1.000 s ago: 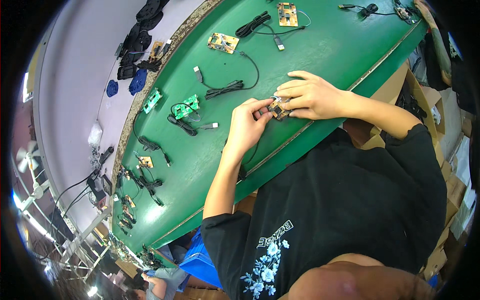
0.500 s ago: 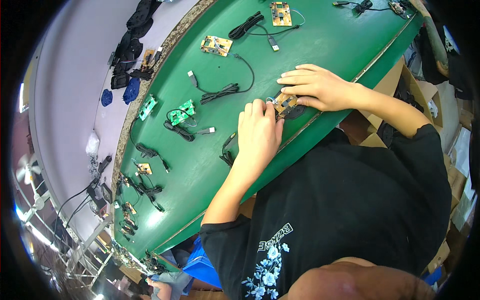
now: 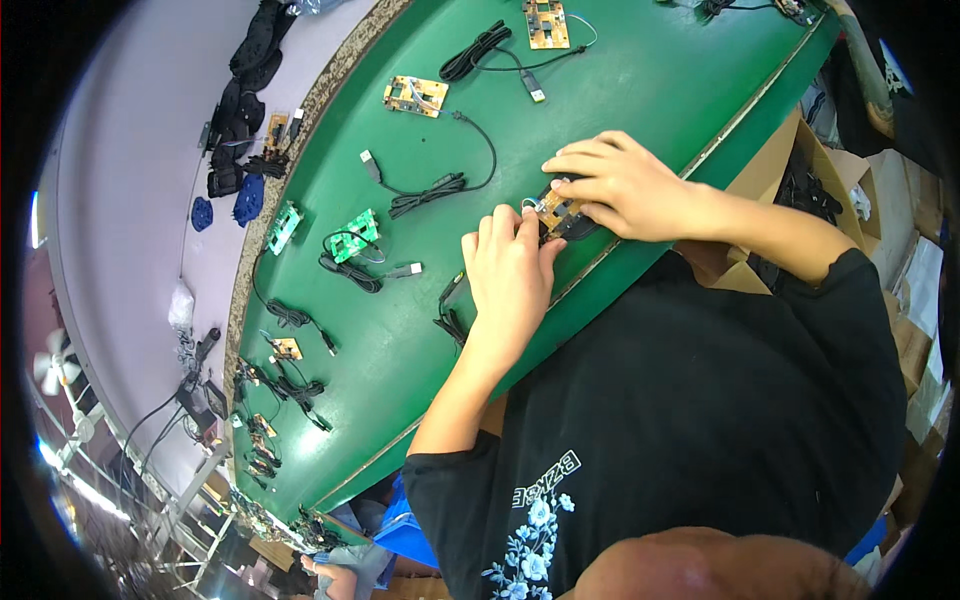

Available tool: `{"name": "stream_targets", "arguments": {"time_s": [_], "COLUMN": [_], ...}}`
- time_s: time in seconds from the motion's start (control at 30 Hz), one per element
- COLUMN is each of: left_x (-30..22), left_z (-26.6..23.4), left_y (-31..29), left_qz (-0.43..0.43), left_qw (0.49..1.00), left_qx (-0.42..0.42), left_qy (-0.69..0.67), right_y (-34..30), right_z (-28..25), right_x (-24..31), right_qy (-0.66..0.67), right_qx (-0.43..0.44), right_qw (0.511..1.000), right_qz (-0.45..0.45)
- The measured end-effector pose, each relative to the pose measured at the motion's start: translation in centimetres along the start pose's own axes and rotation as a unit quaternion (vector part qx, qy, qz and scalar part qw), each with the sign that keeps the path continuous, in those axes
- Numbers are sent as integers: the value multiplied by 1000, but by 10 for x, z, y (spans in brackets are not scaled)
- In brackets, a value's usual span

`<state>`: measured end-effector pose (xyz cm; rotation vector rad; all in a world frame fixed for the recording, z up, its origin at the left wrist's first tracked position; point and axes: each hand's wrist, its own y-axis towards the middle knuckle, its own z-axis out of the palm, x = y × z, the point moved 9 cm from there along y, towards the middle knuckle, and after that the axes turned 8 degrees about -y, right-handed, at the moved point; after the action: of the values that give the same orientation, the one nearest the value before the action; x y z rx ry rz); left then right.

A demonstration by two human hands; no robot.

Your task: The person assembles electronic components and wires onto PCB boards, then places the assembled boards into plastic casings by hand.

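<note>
A tan circuit board sits in or on a black plastic shell near the front edge of the green work surface. My left hand grips its left side, fingertips bunched by the thin wires at the corner. From the right, my right hand reaches over the board, with thumb and fingers pressed on the board and shell. Both hands cover parts of the pair, so how the board is seated is hidden. Beside my left wrist lies a black cable, partly behind the hand.
Tan boards and green boards with coiled USB cables lie across the green belt. Black shells rest on the pale ledge beyond. Cardboard boxes stand at right, a blue bin below.
The view has shifted slightly, so the belt's things appear further left. My right fingers have moved a little on the board; both hands stay at the board and shell.
</note>
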<state>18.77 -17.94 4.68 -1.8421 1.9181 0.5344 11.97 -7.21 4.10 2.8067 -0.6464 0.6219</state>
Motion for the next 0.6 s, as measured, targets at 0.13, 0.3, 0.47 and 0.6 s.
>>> {"name": "stream_targets", "arguments": {"time_s": [0.13,0.3,0.47,0.6], "left_x": [-3,-4,-3,-5], "left_z": [-3,-3,-2,-3], "left_y": [4,3,1,-1], "left_qz": [7,15,15,22], "left_qw": [1000,1000,1000,1000], "left_qx": [-5,-10,-11,-17], "left_qy": [17,8,7,11], "right_y": [18,20,24,25], "right_z": [1,4,4,6], "right_x": [-15,-17,-26,-25], "right_qy": [66,74,107,70], "right_qx": [38,39,53,85], "right_qw": [996,993,989,989], "right_qz": [49,78,90,96]}}
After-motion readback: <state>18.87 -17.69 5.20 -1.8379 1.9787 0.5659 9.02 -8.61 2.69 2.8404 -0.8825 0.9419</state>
